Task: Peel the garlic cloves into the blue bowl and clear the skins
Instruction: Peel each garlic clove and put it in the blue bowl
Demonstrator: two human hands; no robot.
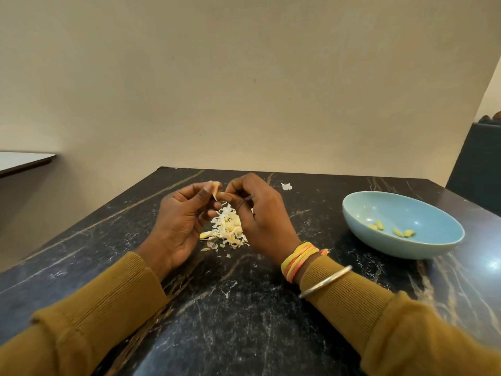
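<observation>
The garlic clove (217, 190) is held in the air above the table, between the two hands; it looks pale and has a pointed lower end. The left hand (181, 215) pinches it with the thumb and the curled fingers, and its palm is turned toward the right. The right hand (260, 214) also has curled fingers, and its fingertips grip the same clove from the other side. Directly under the hands, a pile of skins (230, 229) lies on the black marble table (244, 308). One yellowish clove (206, 234) lies at the left edge of this pile. One small piece of skin (286, 186) lies apart, behind the right hand. The blue bowl (393, 249) stands to the right, well apart from the pile, and holds a few peeled cloves (379, 226). The right wrist carries yellow and orange threads (299, 257), and a silver bangle (325, 280) sits over the mustard sleeve (352, 302).
</observation>
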